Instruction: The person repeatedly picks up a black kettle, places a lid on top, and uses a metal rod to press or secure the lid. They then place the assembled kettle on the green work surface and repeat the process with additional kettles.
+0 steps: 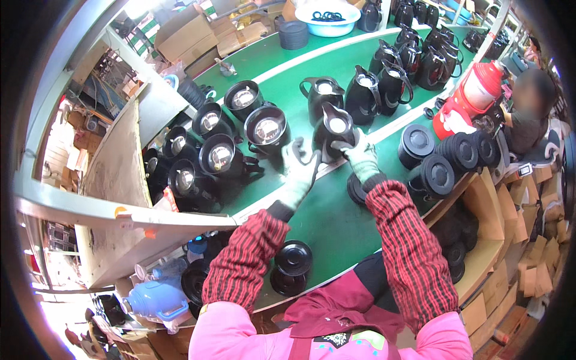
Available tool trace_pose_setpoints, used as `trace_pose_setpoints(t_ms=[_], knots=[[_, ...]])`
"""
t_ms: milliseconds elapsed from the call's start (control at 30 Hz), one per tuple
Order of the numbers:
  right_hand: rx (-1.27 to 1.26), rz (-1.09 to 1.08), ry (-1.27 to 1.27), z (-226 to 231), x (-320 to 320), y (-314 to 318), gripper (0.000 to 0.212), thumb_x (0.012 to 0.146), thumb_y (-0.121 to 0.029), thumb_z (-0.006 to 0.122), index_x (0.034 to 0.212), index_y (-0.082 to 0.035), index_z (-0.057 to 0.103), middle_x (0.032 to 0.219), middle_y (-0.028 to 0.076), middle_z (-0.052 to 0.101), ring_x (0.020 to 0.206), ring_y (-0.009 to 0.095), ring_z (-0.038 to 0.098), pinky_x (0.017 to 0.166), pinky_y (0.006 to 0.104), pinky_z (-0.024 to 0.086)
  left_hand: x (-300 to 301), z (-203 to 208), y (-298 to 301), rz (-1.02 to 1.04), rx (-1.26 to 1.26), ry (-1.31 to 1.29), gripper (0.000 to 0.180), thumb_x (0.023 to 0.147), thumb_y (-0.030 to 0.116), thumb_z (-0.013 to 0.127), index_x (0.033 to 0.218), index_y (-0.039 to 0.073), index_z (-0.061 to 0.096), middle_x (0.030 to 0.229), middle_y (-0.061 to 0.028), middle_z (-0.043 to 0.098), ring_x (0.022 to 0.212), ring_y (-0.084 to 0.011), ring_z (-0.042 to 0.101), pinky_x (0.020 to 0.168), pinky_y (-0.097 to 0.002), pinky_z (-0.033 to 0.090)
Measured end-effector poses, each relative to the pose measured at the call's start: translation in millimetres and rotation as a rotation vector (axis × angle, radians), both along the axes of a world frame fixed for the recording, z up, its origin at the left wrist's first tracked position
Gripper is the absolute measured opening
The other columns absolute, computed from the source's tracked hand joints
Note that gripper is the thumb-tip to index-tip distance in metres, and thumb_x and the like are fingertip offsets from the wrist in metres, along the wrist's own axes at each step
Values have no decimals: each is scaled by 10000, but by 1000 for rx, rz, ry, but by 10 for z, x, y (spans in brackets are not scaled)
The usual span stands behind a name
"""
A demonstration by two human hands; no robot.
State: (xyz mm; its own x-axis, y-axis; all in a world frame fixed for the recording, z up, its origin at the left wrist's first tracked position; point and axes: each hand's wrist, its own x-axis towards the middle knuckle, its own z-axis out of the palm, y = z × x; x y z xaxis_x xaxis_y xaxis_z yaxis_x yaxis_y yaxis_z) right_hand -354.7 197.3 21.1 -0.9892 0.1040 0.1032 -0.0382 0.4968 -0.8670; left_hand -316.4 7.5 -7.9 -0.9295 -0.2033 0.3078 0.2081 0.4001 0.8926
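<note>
- A glossy black jug (334,127) with a pale, round open mouth sits on a green work surface (336,225), between the wearer's two gloved hands.
- The right hand (360,157), in a pale glove, is at the jug's near right side, its fingers overlapping the jug; whether they are clamped on it cannot be told.
- The left hand (301,171), also gloved, is just beside the jug's lower left side, thumb and fingers spread apart; contact is unclear.
- Just behind the jug stands another black jug (323,96), with more standing beyond it to the right.
- To the left is a cluster of open black vessels (267,143) with shiny insides.
- To the right are black round lids (437,176), some stacked, and a red-and-white container (482,81).
- Two black discs (293,258) lie near the front edge.
- At the far edge stands a pale blue basin (327,28) holding black rings.
- Another person (529,117) is at far right.
</note>
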Motion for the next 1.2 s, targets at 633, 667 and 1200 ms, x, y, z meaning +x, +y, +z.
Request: trace_pose_setpoints(t_ms=[633,667,1200], knots=[[385,965,580,721,1550,330,507,713,-293,804,1162,-154,616,1460,174,467,1322,395,511,1062,512,471,1330,1584,-576,-647,-455,197,382,586,4,711,957,89,675,1160,-124,609,1264,-387,535,1119,-561,367],[364,916,478,904,1789,378,463,715,-258,818,1132,-153,646,1459,177,479,1272,384,553,1009,472,515,1496,1599,-565,-593,-430,191,570,609,-11,703,1170,61,630,1321,-180,520,1325,-425,475,1130,-535,368],[-598,357,-563,559,3275,519,537,799,-126,871,1251,15,616,1133,63,707,966,104,665,826,247,533,3046,463,-924,-560,169,-661,494,954,105,660,1412,-12,519,1385,-137,602,1226,-231,598,1031,-394,502]])
